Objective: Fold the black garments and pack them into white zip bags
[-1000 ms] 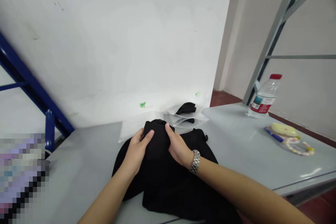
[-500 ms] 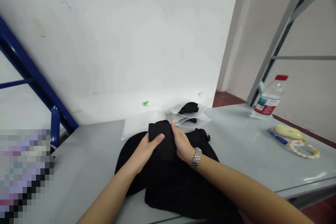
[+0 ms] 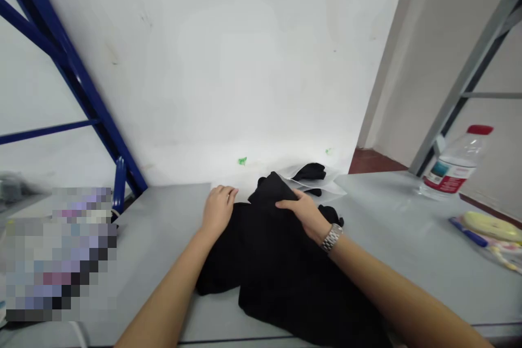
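Note:
A folded piece of black cloth (image 3: 272,187) is gripped at its right side by my right hand (image 3: 308,212), thumb on top. Beneath it a larger spread of black fabric (image 3: 293,288) covers the middle of the table and reaches its front edge. My left hand (image 3: 219,207) is off the folded piece, at the left border of the fabric and over the white plastic bags (image 3: 243,191). Its fingers are loosely bent, and nothing shows in them. Behind my right hand lie translucent bags (image 3: 336,189) with black items (image 3: 312,172) in them.
The grey table (image 3: 163,250) stands against a white panel (image 3: 244,76). A red-capped bottle (image 3: 452,168), a yellow case (image 3: 491,225) and a blue pen (image 3: 468,232) are at the right. Blue frame bars (image 3: 81,81) rise at the left, beside a blurred-out object (image 3: 61,261).
My left hand has let go of the folded black cloth and moved left toward the white bags. My right hand keeps hold of the cloth, which has tilted. The view has shifted left.

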A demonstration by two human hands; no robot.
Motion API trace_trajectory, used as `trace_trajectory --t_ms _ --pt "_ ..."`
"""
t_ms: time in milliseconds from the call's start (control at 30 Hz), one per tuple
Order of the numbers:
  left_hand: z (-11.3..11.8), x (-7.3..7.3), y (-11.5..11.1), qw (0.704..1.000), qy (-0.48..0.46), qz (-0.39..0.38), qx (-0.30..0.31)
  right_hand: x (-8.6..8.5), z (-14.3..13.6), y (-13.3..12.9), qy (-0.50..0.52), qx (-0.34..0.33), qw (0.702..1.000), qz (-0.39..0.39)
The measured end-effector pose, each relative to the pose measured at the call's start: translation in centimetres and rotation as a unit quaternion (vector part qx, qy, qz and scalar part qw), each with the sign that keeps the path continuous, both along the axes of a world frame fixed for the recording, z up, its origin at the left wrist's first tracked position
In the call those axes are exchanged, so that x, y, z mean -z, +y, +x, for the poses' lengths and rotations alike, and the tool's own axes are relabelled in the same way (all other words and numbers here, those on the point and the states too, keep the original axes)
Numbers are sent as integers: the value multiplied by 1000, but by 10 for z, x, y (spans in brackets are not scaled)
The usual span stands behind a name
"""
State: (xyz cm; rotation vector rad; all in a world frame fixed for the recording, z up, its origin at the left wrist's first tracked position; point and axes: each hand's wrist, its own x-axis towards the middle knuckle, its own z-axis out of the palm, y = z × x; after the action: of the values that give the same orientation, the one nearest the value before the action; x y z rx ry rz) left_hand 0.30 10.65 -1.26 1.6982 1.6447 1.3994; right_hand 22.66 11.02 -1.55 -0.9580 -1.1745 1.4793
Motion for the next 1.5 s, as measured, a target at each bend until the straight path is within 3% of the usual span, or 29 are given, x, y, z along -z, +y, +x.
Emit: trace_trajectory --t_ms 100,200,367,567,700,867,1000,1100,1233,1333,1433,1500 --pt "-26 6 17 1000 30 -5 -2 -8 16 15 -80 89 992 39" --pt "-36 14 26 998 68 -12 9 -15 26 23 -137 162 975 62" --pt "-39 15 26 990 138 -12 35 -18 35 27 -174 120 966 149" --pt "-38 14 24 976 209 -13 57 -14 34 32 -41 144 977 151" --pt "-28 8 17 969 246 15 12 -19 28 25 61 78 991 91" --pt "10 -15 -14 960 273 61 22 -23 10 -1 164 -100 981 19" --pt "35 -25 -35 964 244 70 76 -23 -3 -13 154 -191 969 10" --pt "36 -26 -37 982 159 71 73 -21 -4 -12 111 -210 971 14" --pt "32 -24 -34 994 65 81 40 -15 1 -2 10 -175 983 56" --pt "43 -20 -41 986 120 79 79 -9 0 2 -68 -66 993 76" --pt "60 -13 -50 971 201 86 94 -10 -6 -2 -13 19 998 53" --pt "68 -10 -54 967 222 102 71 -13 -11 -10 90 5 996 22"
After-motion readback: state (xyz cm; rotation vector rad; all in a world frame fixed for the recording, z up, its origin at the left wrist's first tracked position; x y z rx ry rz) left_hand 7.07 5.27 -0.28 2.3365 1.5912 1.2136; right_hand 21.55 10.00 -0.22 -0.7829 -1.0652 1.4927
